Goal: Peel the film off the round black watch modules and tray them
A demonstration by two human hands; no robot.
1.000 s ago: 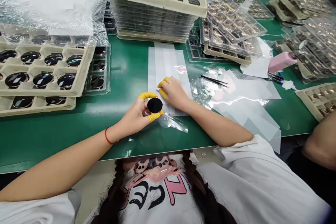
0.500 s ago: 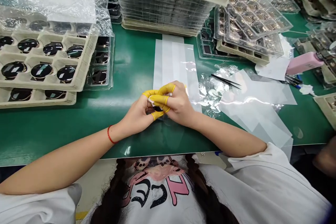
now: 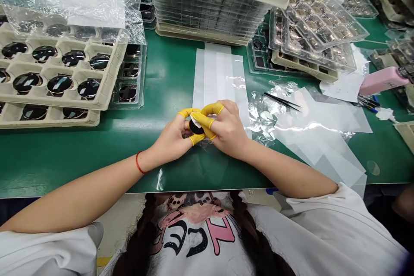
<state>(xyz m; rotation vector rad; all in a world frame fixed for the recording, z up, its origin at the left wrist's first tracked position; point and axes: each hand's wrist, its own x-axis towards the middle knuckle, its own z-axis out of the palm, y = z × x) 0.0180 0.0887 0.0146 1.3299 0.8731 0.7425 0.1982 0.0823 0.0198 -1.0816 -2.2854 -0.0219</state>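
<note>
My left hand [image 3: 174,137], with yellow finger cots on its fingertips, is closed around the edge of a round black glossy disc [image 3: 196,128]. My right hand [image 3: 228,130] also wears yellow finger cots. Its fingers pinch a small white wipe [image 3: 195,117] that lies against the upper part of the disc's face. Part of the disc is hidden behind the fingers and the wipe. Both hands are above the green tabletop [image 3: 168,77], in front of white paper sheets [image 3: 216,73].
Beige trays of round black discs [image 3: 106,99] stand on the left. A tall stack of trays [image 3: 210,13] rises behind the hands. To the right are black tweezers [image 3: 283,101], crumpled clear film [image 3: 263,116], translucent sheets [image 3: 320,133], a pink bottle [image 3: 383,81] and clear trays [image 3: 323,17].
The wipe has shifted on the disc, and more of the black face now shows between my hands. My right fingers have moved slightly. The whole view has shifted a little.
</note>
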